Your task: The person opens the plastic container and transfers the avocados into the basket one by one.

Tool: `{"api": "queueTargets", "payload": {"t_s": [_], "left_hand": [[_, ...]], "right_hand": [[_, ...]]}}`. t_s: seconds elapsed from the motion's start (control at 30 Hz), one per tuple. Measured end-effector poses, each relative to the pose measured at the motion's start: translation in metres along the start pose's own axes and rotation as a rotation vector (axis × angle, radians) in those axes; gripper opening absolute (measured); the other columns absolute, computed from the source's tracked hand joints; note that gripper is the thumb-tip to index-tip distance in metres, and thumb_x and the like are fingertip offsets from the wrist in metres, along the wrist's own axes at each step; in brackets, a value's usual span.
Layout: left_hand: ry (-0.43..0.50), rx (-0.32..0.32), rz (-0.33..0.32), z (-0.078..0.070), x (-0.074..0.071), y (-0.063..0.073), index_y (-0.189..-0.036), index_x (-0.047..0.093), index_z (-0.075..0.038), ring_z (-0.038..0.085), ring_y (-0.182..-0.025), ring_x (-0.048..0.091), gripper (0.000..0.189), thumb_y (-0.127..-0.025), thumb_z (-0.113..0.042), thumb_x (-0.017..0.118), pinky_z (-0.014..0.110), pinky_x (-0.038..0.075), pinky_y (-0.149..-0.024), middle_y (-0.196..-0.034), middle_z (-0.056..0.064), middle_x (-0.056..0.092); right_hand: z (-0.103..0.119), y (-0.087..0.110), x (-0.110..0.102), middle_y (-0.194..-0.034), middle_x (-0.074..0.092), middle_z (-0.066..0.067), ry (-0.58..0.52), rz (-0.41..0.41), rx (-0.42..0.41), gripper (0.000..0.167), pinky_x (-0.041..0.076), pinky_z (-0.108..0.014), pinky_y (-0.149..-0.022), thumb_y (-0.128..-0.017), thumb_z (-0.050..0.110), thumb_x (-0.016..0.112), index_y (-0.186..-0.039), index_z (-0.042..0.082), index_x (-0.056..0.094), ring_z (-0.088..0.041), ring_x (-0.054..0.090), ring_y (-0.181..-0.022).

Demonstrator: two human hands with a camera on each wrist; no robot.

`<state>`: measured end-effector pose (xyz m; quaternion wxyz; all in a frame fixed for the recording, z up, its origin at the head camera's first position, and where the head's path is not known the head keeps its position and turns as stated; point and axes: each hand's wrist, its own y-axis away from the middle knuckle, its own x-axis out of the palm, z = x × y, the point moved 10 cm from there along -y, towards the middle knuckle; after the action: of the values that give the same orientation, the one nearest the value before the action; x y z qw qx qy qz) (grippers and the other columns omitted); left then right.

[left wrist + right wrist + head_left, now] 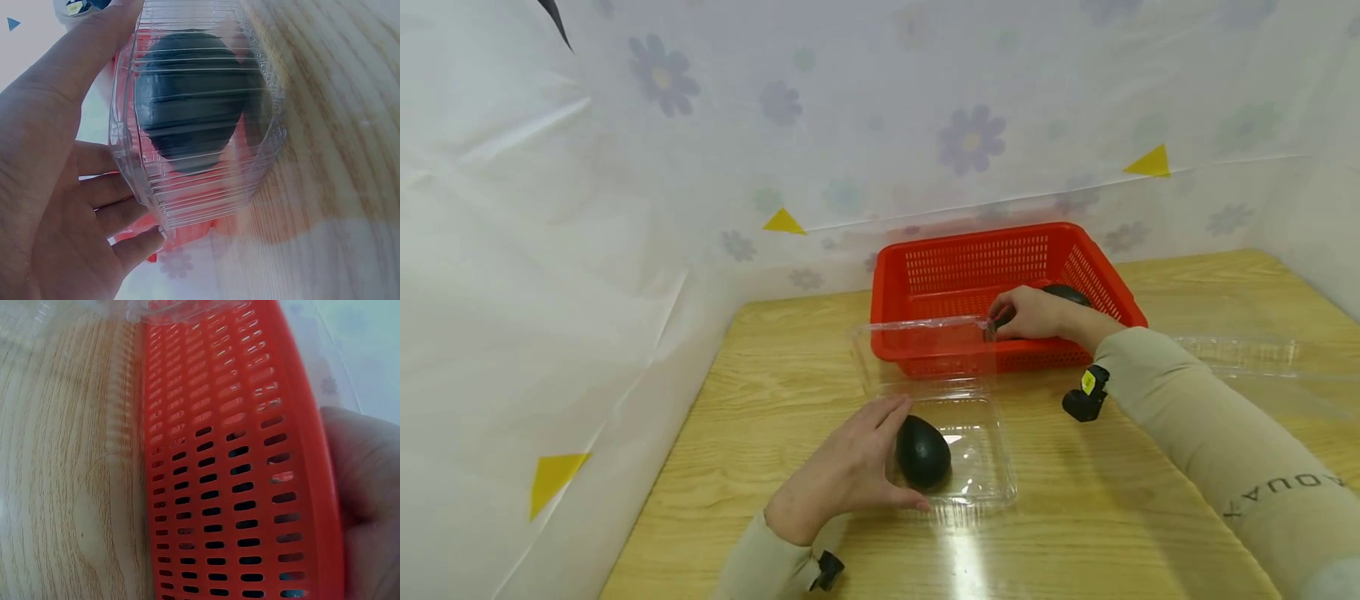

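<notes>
A dark green avocado point(922, 452) lies in the left part of a clear plastic clamshell container point(992, 467), whose lid point(925, 358) stands raised at the back against the basket. My left hand point(853, 467) holds the container's left side, thumb at the front edge and fingers toward the hinge. The left wrist view shows the avocado point(190, 100) through the ribbed wall. Over the front rim of a red basket point(887, 283), my right hand point(1033, 312) reaches in, fingers curled round a dark avocado point(1004, 318) mostly hidden by them. Another avocado point(1066, 293) sits behind that wrist.
More clear plastic containers point(1240, 354) stand on the wooden table point(760, 400) at the right, beyond the right forearm. A flower-patterned sheet point(865, 125) hangs behind the basket. The basket's slotted front wall point(231, 487) fills much of the right wrist view.
</notes>
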<state>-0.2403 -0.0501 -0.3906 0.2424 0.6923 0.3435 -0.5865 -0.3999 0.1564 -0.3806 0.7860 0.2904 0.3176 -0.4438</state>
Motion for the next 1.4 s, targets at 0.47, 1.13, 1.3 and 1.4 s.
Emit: {"api": "queueTargets", "payload": {"t_s": [0.47,1.13,1.3,1.4], "left_hand": [[0.019,-0.004,-0.009,0.006,-0.001,0.002,-0.154,0.032,-0.004,0.028,-0.144,0.039,0.12,-0.065,-0.069,0.08,0.043,0.037,-0.117,-0.157,0.012,0.038],[0.009,-0.017,-0.007,0.012,-0.001,0.003,-0.154,0.032,-0.004,0.029,-0.144,0.038,0.119,-0.066,-0.069,0.079,0.043,0.037,-0.117,-0.157,0.012,0.037],[0.014,-0.015,-0.007,0.012,-0.001,0.003,-0.154,0.032,-0.003,0.028,-0.144,0.038,0.119,-0.067,-0.069,0.079,0.042,0.036,-0.117,-0.157,0.012,0.038],[0.011,-0.017,-0.004,0.014,-0.001,0.004,-0.154,0.032,-0.003,0.028,-0.145,0.038,0.119,-0.067,-0.07,0.078,0.042,0.036,-0.117,-0.157,0.012,0.038]], "right_hand": [[0.023,0.029,-0.038,-0.129,0.061,-0.021,-0.042,-0.184,-0.01,0.032,0.05,-0.048,-0.096,-0.098,0.015,0.056,-0.128,0.003,0.058,-0.034,0.057,-0.116],[0.106,0.114,-0.024,-0.121,0.061,-0.01,-0.314,-0.29,-0.311,0.035,0.052,-0.015,-0.09,-0.097,0.021,0.065,-0.127,0.009,0.054,-0.018,0.062,-0.112],[0.117,0.119,-0.007,-0.126,0.06,-0.012,-0.352,-0.229,-0.37,0.039,0.053,-0.018,-0.093,-0.094,0.017,0.069,-0.129,0.006,0.054,-0.025,0.061,-0.118],[0.117,0.119,0.002,-0.127,0.059,-0.01,-0.362,-0.211,-0.369,0.041,0.053,-0.019,-0.093,-0.092,0.016,0.071,-0.129,0.009,0.054,-0.026,0.062,-0.119]]}}
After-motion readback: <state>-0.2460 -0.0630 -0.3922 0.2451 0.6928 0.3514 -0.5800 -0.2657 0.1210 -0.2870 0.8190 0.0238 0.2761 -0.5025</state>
